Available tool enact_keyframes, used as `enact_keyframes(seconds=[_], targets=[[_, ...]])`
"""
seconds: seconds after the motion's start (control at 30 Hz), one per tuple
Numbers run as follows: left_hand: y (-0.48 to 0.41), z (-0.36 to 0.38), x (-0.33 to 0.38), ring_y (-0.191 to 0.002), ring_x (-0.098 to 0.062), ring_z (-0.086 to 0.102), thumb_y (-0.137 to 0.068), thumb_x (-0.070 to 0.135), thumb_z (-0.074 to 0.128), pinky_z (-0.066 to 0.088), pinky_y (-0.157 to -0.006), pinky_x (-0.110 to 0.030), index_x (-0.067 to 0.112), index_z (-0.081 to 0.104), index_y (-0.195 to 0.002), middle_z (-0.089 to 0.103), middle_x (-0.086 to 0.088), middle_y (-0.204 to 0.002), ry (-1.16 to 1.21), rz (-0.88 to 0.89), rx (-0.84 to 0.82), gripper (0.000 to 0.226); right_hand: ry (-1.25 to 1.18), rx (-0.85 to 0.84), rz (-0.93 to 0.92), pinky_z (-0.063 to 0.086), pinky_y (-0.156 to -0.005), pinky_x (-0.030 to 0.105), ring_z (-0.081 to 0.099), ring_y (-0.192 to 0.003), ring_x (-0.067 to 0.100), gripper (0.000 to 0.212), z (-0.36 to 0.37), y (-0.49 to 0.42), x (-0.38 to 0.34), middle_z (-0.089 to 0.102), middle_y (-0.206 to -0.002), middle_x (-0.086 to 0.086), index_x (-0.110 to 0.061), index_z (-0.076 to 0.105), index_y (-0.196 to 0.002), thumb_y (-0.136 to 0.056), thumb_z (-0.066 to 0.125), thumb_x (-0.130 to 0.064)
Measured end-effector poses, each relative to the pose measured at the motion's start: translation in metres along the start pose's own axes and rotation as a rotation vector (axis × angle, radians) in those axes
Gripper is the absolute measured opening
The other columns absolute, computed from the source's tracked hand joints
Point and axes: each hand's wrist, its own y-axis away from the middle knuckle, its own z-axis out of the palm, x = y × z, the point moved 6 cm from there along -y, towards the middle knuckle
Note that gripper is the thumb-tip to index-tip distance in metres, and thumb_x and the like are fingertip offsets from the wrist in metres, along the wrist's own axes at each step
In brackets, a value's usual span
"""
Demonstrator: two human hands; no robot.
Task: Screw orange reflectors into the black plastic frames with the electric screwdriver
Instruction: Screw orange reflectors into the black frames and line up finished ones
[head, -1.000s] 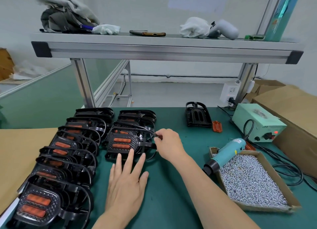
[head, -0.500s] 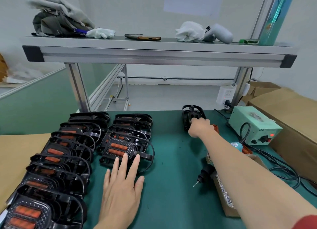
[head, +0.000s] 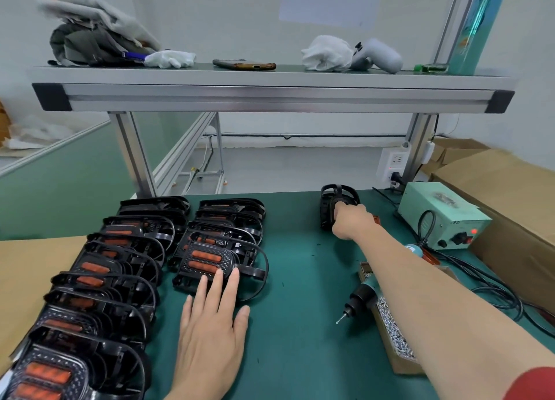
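- L hand (head: 213,324) lies palm down on the green surface (head: 300,279). Fingers (head: 220,279) are straight and a bit spread, nothing grasped; the tips rest on the near edge of the front frame (head: 192,275).
- The front frame heads the R row of frames (head: 228,219) and has 2 orange reflectors (head: 206,260) seated in it, face up.
- L row of frames (head: 99,282) runs from the back of the surface to the near L corner, overlapping. Most show orange reflectors inside.
- R hand (head: 350,221) is stretched out to the back of the surface, fingers curled on the lone black frame (head: 335,197) and grasping its near side.
- The lone black frame stands apart from both rows, near the R post. Can't tell if it has a reflector in it.
- An orange sliver (head: 376,219) shows just R of the R hand, mostly hidden.
- Electric screwdriver (head: 365,297) is not held. It lies tilted over the L edge of the screw box (head: 390,333), bit pointing down-L at the surface, body partly under the R forearm.
- Screw box is cardboard, full of small silver screws.
- Pale green power unit (head: 441,216) sits at back R, red light on, black cables trailing off it.
- Shelf (head: 270,96) above holds grey clothes (head: 96,36), white glove (head: 169,59), phone (head: 243,65), white cloth (head: 327,53) and grey controller (head: 377,54).
- Cardboard boxes (head: 495,189) at far R, cardboard sheet (head: 30,273) at L.
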Motion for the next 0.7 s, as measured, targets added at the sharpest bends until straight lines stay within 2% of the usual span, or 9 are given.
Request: enact_keyframes(seconds=[0.17, 0.33, 0.47, 0.7], targets=[[0.001, -0.001, 0.000, -0.148, -0.004, -0.022, -0.100, 0.056, 0.014, -0.009, -0.122, -0.032, 0.051, -0.030, -0.143, -0.020, 0.022, -0.157, -0.022, -0.013, -0.001, 0.062, 0.018, -0.001, -0.050, 0.044, -0.080, 0.036, 0.053, -0.111, 0.031, 0.027, -0.005, 0.010, 0.006, 0.058, -0.120, 0.014, -0.014, 0.046, -0.110, -0.084, 0.049, -0.007], [0.002, -0.003, 0.002, -0.150, -0.006, -0.017, -0.102, 0.053, 0.020, -0.005, -0.124, -0.034, 0.046, -0.026, -0.146, -0.015, 0.020, -0.159, -0.012, -0.018, 0.015, 0.064, 0.075, -0.011, -0.108, 0.044, -0.072, 0.032, 0.054, -0.093, 0.026, 0.033, -0.005, 0.022, 0.007, 0.064, -0.115, 0.008, -0.014, 0.057, -0.112, -0.082, 0.055, -0.001], [0.002, -0.006, 0.004, -0.151, -0.006, -0.014, -0.102, 0.052, 0.023, -0.004, -0.124, -0.034, 0.042, -0.019, -0.149, -0.010, 0.019, -0.161, 0.007, -0.011, 0.031, 0.064, 0.073, 0.027, -0.149, 0.050, -0.077, 0.033, 0.061, -0.101, 0.027, 0.031, -0.004, 0.030, 0.004, 0.065, -0.117, 0.008, -0.013, 0.060, -0.114, -0.085, 0.062, -0.003], [0.003, -0.011, 0.005, -0.151, -0.003, -0.010, -0.101, 0.051, 0.024, -0.006, -0.123, -0.030, 0.036, -0.005, -0.155, 0.000, 0.019, -0.162, 0.043, -0.008, 0.024, 0.063, -0.029, 0.191, -0.126, 0.051, -0.088, 0.035, 0.060, -0.108, 0.031, 0.033, -0.010, 0.050, 0.004, 0.067, -0.116, 0.008, -0.014, 0.063, -0.111, -0.085, 0.051, 0.001]])
